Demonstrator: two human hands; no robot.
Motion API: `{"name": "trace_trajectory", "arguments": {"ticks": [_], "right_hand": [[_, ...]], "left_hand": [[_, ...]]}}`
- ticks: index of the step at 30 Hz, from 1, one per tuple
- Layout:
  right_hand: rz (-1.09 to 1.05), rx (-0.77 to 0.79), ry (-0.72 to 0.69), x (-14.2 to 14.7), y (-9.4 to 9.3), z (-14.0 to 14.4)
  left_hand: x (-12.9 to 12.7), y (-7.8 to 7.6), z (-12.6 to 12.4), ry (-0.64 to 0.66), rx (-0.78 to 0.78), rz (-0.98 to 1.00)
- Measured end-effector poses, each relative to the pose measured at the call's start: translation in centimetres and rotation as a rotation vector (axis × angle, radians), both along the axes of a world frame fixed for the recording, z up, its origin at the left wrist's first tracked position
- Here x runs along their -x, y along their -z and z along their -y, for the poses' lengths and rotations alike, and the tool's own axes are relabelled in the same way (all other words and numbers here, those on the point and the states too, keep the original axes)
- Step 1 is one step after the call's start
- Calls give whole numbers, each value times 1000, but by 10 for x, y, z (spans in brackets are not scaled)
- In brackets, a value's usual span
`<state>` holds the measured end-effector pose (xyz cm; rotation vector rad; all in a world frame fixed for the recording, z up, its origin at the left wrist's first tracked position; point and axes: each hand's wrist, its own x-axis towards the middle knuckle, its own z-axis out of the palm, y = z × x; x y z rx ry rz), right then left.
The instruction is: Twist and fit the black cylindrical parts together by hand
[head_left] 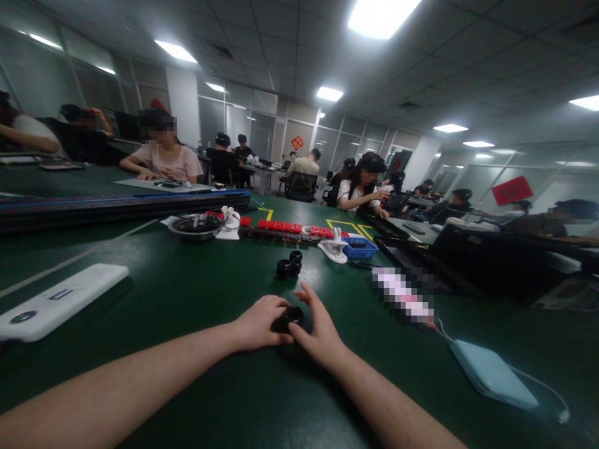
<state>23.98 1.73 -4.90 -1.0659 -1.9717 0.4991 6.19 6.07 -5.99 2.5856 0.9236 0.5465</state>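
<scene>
Both my hands meet on the green table (pixel 196 374) around a small black ring-shaped part (pixel 294 315). My left hand (pixel 259 323) grips it from the left with curled fingers. My right hand (pixel 318 330) pinches it from the right between thumb and fingers. A short way beyond them sit a few more black round parts (pixel 289 264) clustered together, untouched.
A white flat device (pixel 56 301) lies at left, a light-blue power bank (pixel 491 373) with a cable at right. Farther back are a metal bowl (pixel 194 226), red strips (pixel 281 226), a blue bin (pixel 359 247) and white holders (pixel 333 248). Other people sit at tables behind.
</scene>
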Motion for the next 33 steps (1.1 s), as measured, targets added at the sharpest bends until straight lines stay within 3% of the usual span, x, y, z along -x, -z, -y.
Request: {"name": "trace_trajectory", "arguments": {"ticks": [6, 16, 25, 33], "right_hand": [[37, 60, 76, 4, 7, -4], [15, 15, -54, 1, 4, 0], [6, 7, 84, 2, 4, -3], [51, 12, -72, 1, 1, 1]], "left_hand": [[0, 0, -1, 9, -10, -6], [0, 3, -2, 10, -27, -2], [-1, -3, 2, -2, 1, 12], [0, 1, -1, 7, -7, 6]]}}
